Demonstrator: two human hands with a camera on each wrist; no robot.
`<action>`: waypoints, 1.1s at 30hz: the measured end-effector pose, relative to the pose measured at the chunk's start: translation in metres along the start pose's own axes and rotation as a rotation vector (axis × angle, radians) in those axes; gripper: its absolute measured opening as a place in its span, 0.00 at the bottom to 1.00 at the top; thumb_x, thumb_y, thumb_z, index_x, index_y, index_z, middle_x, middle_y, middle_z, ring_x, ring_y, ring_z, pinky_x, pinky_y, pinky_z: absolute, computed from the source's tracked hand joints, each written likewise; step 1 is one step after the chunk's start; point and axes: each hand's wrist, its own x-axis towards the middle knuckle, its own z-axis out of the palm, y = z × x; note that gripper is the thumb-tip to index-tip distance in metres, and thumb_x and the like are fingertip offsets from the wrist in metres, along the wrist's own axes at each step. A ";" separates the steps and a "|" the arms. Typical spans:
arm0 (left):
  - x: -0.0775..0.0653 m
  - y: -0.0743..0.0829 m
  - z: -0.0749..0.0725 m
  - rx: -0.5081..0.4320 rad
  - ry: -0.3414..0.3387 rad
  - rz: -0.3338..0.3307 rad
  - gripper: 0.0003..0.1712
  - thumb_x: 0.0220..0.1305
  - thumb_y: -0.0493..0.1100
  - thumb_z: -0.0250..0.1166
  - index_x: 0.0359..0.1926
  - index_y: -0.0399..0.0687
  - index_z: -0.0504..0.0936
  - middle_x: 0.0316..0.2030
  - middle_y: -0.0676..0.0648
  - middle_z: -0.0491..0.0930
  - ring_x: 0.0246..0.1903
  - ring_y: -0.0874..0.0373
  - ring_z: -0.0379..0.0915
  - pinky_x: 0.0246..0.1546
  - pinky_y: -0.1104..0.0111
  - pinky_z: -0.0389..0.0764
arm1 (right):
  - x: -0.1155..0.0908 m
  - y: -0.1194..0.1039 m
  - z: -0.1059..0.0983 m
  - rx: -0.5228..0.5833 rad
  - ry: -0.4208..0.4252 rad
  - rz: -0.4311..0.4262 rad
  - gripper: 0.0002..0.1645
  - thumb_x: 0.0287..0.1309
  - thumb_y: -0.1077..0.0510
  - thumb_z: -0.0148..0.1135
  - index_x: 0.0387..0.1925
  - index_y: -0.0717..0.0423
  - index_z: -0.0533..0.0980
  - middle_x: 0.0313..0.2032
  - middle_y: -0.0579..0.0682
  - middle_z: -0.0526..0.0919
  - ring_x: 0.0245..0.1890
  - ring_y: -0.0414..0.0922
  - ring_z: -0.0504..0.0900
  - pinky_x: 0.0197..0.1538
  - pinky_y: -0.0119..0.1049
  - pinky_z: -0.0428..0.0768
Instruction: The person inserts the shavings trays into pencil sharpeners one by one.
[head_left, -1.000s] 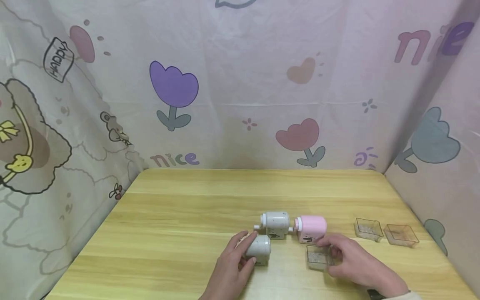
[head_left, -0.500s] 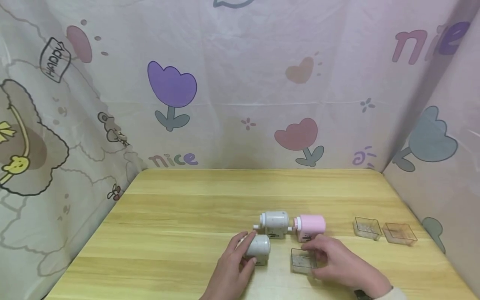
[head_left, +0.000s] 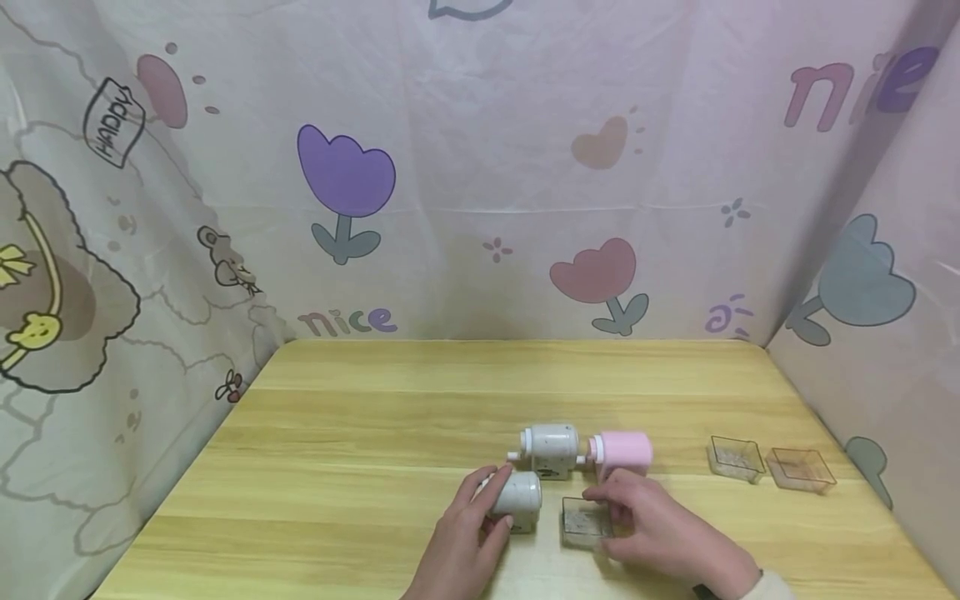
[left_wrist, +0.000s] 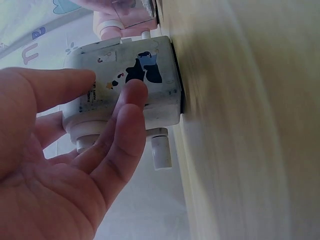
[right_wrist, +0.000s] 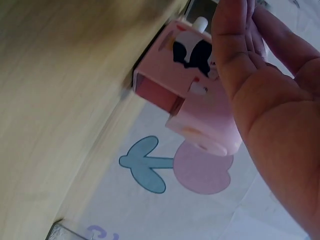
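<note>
My left hand (head_left: 467, 537) grips a pale grey pencil sharpener (head_left: 520, 500), standing on the table; its fingers lie around the body and front knob. In the left wrist view, that pencil sharpener (left_wrist: 165, 107) shows a dark cartoon print, with a white handle knob below. Just to its right, my right hand (head_left: 660, 525) pinches a clear shavings drawer (head_left: 583, 525) by its right end. Dark bits show inside the drawer. A pink pencil sharpener (head_left: 628, 450) stands behind the right hand; its drawer slot is bare in the right wrist view. Another grey pencil sharpener (head_left: 555, 446) stands beside it.
Two more shavings drawers, one clear (head_left: 737, 458) and one pinkish (head_left: 802, 471), lie at the right of the wooden table (head_left: 360, 433). Printed cloth (head_left: 465, 167) hangs around the back and sides.
My right hand has slid the clear shavings drawer left, towards the grey pencil sharpener under my left hand. The left hand has kept its place.
</note>
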 end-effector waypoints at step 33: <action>-0.001 0.000 0.001 -0.003 -0.014 -0.031 0.34 0.63 0.43 0.62 0.69 0.59 0.65 0.63 0.49 0.65 0.31 0.72 0.68 0.32 0.72 0.75 | 0.018 -0.007 0.022 -0.063 0.010 -0.029 0.31 0.43 0.53 0.72 0.52 0.55 0.77 0.33 0.38 0.69 0.34 0.34 0.67 0.36 0.29 0.72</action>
